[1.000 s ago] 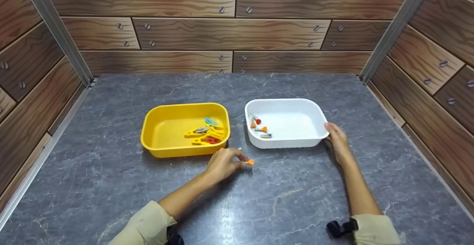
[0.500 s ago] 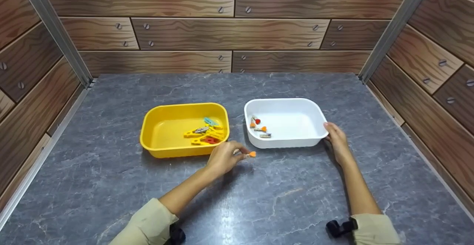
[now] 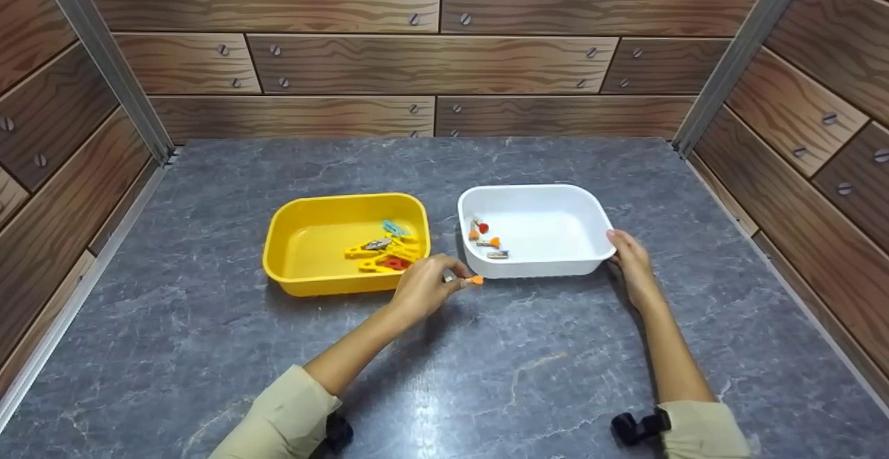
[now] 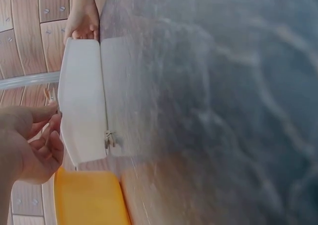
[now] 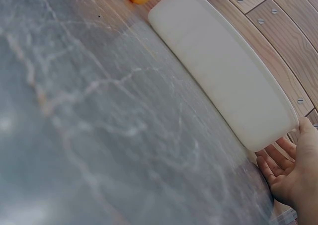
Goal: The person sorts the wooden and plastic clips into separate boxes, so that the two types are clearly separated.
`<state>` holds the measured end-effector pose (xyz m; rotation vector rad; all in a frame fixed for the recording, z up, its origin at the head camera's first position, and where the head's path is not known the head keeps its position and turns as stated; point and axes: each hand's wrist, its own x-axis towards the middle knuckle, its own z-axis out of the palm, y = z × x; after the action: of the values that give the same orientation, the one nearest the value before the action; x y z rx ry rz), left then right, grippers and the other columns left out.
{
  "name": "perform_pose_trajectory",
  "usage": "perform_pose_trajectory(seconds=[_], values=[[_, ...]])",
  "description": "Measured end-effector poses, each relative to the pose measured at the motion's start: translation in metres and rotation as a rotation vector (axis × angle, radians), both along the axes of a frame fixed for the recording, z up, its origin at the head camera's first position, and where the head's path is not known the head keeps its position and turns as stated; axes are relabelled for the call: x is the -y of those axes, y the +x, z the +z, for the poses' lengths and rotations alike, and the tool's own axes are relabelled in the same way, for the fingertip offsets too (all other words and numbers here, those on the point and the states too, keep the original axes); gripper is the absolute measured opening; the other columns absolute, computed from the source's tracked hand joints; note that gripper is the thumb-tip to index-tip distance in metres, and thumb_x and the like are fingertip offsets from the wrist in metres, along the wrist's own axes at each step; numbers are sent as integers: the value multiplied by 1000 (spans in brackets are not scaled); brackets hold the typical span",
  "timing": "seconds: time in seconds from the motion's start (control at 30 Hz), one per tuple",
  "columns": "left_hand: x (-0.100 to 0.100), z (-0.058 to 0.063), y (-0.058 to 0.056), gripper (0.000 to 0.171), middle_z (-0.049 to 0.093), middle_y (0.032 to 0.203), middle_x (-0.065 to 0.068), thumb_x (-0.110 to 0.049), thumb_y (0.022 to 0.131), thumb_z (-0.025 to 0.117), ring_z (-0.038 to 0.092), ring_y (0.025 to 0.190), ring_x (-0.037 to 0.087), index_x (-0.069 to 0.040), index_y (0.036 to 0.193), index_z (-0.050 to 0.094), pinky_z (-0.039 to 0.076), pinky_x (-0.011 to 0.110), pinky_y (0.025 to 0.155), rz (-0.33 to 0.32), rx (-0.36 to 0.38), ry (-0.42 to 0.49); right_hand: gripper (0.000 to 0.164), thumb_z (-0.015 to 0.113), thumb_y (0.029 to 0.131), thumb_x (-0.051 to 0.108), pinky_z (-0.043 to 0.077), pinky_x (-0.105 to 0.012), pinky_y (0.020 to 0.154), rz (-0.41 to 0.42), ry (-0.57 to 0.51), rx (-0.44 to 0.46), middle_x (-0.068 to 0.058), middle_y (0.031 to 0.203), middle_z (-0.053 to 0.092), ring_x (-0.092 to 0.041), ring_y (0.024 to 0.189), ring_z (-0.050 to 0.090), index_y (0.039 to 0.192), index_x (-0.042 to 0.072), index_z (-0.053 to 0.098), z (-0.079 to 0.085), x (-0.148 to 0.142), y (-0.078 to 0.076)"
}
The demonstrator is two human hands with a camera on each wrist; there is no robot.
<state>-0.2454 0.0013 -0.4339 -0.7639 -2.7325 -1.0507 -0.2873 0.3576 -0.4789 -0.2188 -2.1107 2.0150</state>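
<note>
My left hand (image 3: 425, 287) pinches a small wooden clothespin (image 3: 476, 280) with an orange heart on its end, at the front left corner of the white plastic tub (image 3: 549, 269). In the left wrist view, the pinching fingertips are level with the tub's rim. My right hand (image 3: 632, 264) holds the tub's right front corner, thumb at the rim and fingers against the outside, as the right wrist view shows. Inside the tub lie several small clothespins (image 3: 489, 242), some with orange or red decorations. Another small clip (image 4: 110, 138) lies on the table by the tub's front wall.
To the left stands a yellow tub (image 3: 298, 285) with larger yellow, red and blue plastic clothespins (image 3: 382, 254) at its right side. Both tubs rest on a grey marbled table (image 3: 555, 376). Wood-patterned walls (image 3: 347, 63) enclose the table at the back and sides.
My left hand has risen from the table with the orange-heart clothespin and moved away from me and slightly right, up to the white tub's front wall. The right hand has stayed at its corner.
</note>
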Motion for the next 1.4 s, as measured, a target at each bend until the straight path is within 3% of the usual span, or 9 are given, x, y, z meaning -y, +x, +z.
perform_pose_trajectory(seconds=[0.4,0.77,1.23,1.4], values=[[-8,7,-6,8,68,83,-7,-18,80,72,61,72,12,-14,87,73,46,24,60,-7,-26,29,49,44,97,24,42,-18,79,8,9,11,-10,108,52,-8,91,54,126,-15,38,0,0,0],[-18,14,-18,8,69,83,-6,-16,82,70,63,78,10,-13,87,74,47,26,65,-4,-86,27,49,44,98,25,42,-19,82,11,10,15,-4,104,55,-7,92,54,128,-13,37,1,-1,1],[-38,15,-44,9,67,91,-5,-15,82,70,62,85,13,-14,90,72,47,29,69,71,-82,5,49,46,97,25,42,-19,80,1,17,10,-3,101,56,-8,91,54,125,-15,40,1,0,1],[-49,16,-53,9,65,86,-5,-16,82,69,60,80,12,-15,91,72,46,27,66,110,-96,-2,48,44,97,25,43,-18,78,20,11,5,-2,99,55,-9,90,54,125,-14,40,1,-1,1]])
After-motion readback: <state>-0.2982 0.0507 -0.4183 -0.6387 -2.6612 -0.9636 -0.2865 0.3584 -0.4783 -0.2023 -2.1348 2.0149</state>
